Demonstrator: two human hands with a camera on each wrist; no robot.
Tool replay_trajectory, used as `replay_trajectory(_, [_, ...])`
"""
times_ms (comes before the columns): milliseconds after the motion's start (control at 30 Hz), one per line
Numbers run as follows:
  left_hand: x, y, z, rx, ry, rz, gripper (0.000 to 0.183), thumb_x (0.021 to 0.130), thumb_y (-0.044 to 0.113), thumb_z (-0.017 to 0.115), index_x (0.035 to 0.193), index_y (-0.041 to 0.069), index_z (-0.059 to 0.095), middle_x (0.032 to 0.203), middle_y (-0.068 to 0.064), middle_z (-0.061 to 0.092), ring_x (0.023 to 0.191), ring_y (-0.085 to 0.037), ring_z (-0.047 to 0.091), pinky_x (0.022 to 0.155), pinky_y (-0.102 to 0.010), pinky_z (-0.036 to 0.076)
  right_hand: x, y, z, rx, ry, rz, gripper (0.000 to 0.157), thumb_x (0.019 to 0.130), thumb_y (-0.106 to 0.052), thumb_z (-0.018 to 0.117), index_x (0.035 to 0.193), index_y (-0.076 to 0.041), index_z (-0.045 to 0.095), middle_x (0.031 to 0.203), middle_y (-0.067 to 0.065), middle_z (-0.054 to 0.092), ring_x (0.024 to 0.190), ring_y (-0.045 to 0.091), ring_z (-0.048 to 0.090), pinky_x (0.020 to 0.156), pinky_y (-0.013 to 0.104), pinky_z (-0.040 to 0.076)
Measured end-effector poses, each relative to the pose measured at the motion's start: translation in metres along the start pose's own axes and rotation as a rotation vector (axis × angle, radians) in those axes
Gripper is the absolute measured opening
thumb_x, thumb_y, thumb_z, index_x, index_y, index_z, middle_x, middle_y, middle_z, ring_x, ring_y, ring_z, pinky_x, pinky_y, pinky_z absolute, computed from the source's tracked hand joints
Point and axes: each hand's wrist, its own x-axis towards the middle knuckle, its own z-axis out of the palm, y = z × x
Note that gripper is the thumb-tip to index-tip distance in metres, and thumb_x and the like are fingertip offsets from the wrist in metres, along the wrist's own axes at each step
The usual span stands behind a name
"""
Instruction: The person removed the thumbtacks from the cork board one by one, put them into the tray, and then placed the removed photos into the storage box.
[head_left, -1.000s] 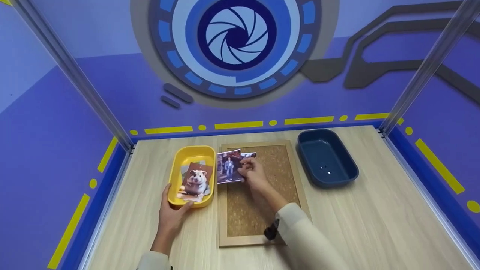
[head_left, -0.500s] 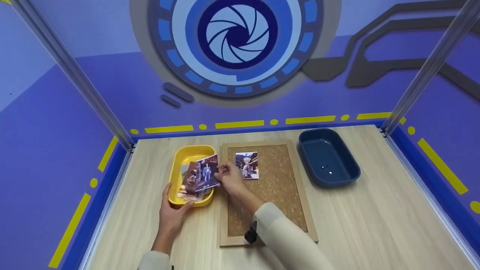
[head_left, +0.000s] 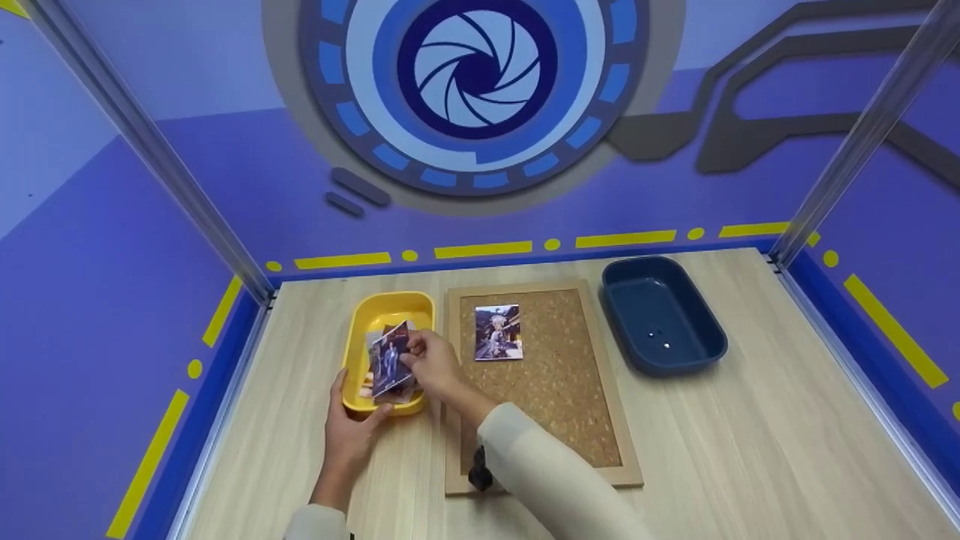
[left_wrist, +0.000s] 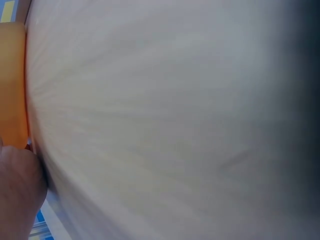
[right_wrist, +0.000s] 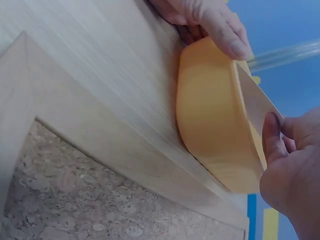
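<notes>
My right hand (head_left: 436, 366) pinches a photo (head_left: 391, 358) of a standing figure by its right edge, tilted over the yellow tray (head_left: 360, 321). Several other photos lie in that tray, mostly covered by the held one. At the tray's near left corner my left hand (head_left: 349, 435) grips the wall, thumb at the near rim and fingers along the left side. In the right wrist view the photo (right_wrist: 259, 97) is seen from its back, between thumb and fingers. Another photo (head_left: 498, 332) lies on the cork board (head_left: 555, 405), near its upper left.
The wood-framed cork board lies just right of the yellow tray on the wooden table (head_left: 750, 450). A dark blue tray (head_left: 660, 311) with a few small shiny pieces stands at the back right. Printed panels (head_left: 225, 180) wall in the table's back and sides.
My right hand has carried the pinched photo leftward from above the cork board to over the yellow tray, uncovering the photo on the board. My left hand keeps its hold on the tray.
</notes>
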Motion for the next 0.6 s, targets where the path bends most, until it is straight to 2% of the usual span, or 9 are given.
replay_trajectory(167, [0.000, -0.001, 0.000, 0.001, 0.007, 0.024, 0.113, 0.088, 0.047, 0.087, 0.172, 0.037, 0.011, 0.180, -0.010, 0.022, 0.165, -0.035, 0.024, 0.136, -0.059, 0.019, -0.004, 0.000, 0.004, -0.105, -0.064, -0.025, 0.010, 0.099, -0.005, 0.072, 0.106, 0.002, 0.070, 0.096, 0.005, 0.068, 0.087, 0.009, 0.060, 0.076, 0.023, 0.055])
replay_trajectory(333, [-0.001, 0.000, 0.000, 0.002, 0.002, 0.011, 0.107, 0.094, 0.037, 0.083, 0.172, 0.039, 0.011, 0.180, -0.007, 0.020, 0.165, -0.034, 0.025, 0.136, -0.058, 0.021, -0.009, -0.002, 0.004, -0.198, -0.114, 0.003, 0.016, 0.104, -0.013, 0.068, 0.113, -0.001, 0.075, 0.103, 0.007, 0.075, 0.091, 0.011, 0.065, 0.083, 0.030, 0.061])
replay_trajectory(467, [-0.001, 0.001, 0.001, -0.001, -0.003, -0.004, 0.106, 0.095, 0.034, 0.082, 0.172, 0.039, 0.009, 0.180, -0.007, 0.020, 0.164, -0.034, 0.026, 0.136, -0.058, 0.021, -0.014, -0.006, 0.002, -0.260, -0.178, 0.012, 0.018, 0.106, -0.018, 0.067, 0.111, -0.006, 0.078, 0.103, 0.005, 0.078, 0.088, 0.009, 0.066, 0.079, 0.027, 0.062])
replay_trajectory(600, [-0.001, 0.002, 0.002, -0.007, -0.004, -0.005, 0.106, 0.096, 0.034, 0.082, 0.172, 0.038, 0.009, 0.180, -0.006, 0.020, 0.163, -0.033, 0.027, 0.136, -0.058, 0.021, -0.017, -0.007, 0.000, -0.274, -0.212, 0.010, 0.019, 0.106, -0.019, 0.066, 0.111, -0.006, 0.079, 0.102, 0.004, 0.078, 0.084, 0.007, 0.066, 0.073, 0.023, 0.059])
